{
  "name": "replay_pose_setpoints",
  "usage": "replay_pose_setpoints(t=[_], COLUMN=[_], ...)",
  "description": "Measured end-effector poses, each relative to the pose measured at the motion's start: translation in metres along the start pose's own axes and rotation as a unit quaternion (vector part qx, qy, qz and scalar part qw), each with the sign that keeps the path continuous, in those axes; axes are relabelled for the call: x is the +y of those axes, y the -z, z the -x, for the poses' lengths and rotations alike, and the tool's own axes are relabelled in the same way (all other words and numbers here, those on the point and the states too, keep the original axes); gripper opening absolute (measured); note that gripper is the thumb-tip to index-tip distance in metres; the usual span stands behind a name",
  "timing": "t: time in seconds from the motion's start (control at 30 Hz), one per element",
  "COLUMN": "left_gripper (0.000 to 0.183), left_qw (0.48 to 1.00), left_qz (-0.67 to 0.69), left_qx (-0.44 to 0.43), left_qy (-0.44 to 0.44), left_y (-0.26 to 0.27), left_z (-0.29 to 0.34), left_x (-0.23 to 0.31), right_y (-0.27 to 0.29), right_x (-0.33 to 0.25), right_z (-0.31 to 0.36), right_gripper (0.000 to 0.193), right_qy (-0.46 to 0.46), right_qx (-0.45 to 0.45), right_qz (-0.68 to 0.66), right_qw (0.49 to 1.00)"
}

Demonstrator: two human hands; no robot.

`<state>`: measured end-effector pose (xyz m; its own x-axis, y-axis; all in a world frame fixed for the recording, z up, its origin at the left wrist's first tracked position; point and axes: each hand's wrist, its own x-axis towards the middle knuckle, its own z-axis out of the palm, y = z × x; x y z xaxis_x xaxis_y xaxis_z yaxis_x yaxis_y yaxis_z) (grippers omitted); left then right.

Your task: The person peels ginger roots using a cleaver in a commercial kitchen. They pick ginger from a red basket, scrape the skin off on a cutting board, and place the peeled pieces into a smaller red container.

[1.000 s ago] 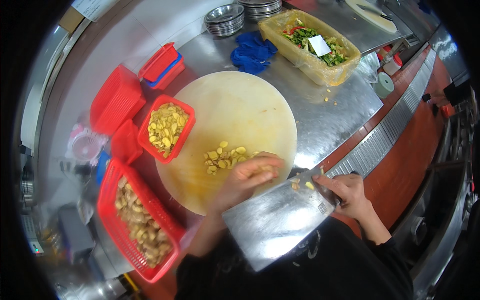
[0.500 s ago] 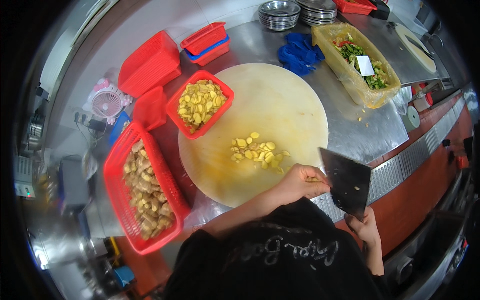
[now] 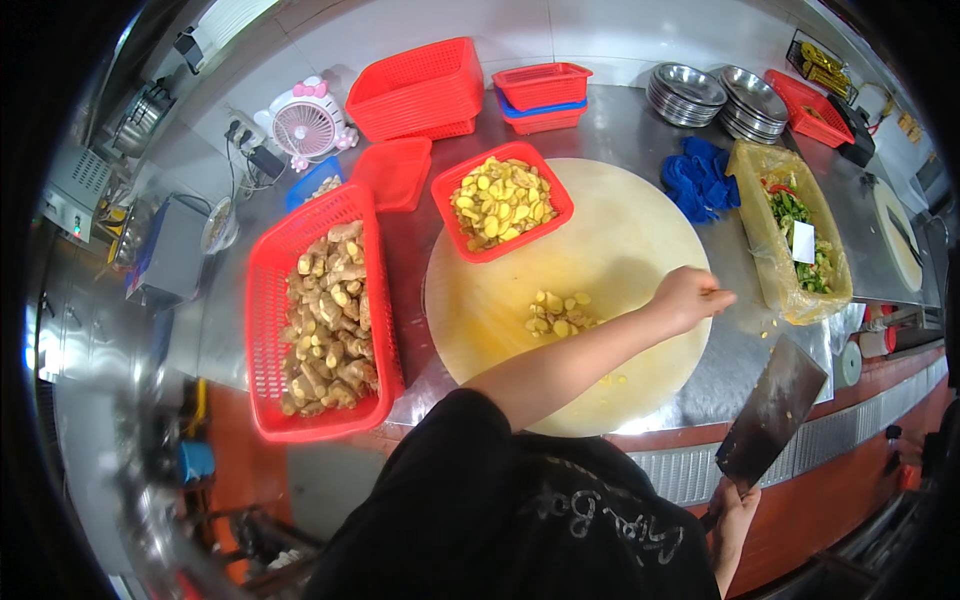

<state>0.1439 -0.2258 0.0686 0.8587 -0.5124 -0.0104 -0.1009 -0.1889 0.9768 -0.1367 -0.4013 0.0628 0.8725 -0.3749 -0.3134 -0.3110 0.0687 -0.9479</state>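
My right hand (image 3: 738, 502) grips a cleaver (image 3: 772, 415) at its handle end, off the right front of the board, with the broad dark blade tilted up. A few small bits cling to the blade. Over the right part of the round cutting board (image 3: 640, 225), my left hand (image 3: 688, 298) is closed, fingers curled together; whether anything is inside is hidden. A small pile of sliced ginger (image 3: 556, 314) lies on the board, partly behind my left forearm. On the board's far left stands a red basket (image 3: 556, 188) full of ginger slices (image 3: 500, 200).
Left of the board is a large red basket (image 3: 262, 340) of whole ginger (image 3: 330, 320). Behind stand stacked red baskets (image 3: 415, 90), a fan (image 3: 305, 130) and metal plates (image 3: 688, 92). At right are a blue cloth (image 3: 700, 180) and a plastic-lined tub (image 3: 755, 220) of cut vegetables.
My left hand has moved away from the cleaver blade, up and over the board's right part. The cleaver has shifted right and lower, still in my right hand. The view has turned.
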Motion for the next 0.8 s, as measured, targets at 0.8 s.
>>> replay_pose_setpoints(t=[0.8], left_gripper=[0.049], left_qw=[0.793], left_qz=[-0.367], left_qx=[0.424], left_qy=[0.24], left_y=[0.339], left_z=[0.415], left_x=[-0.049], right_y=[-0.171], right_x=[-0.029], right_z=[-0.057], right_gripper=[0.038], right_qy=[0.125], right_qx=[-0.371], right_qz=[0.457], right_qw=[0.799])
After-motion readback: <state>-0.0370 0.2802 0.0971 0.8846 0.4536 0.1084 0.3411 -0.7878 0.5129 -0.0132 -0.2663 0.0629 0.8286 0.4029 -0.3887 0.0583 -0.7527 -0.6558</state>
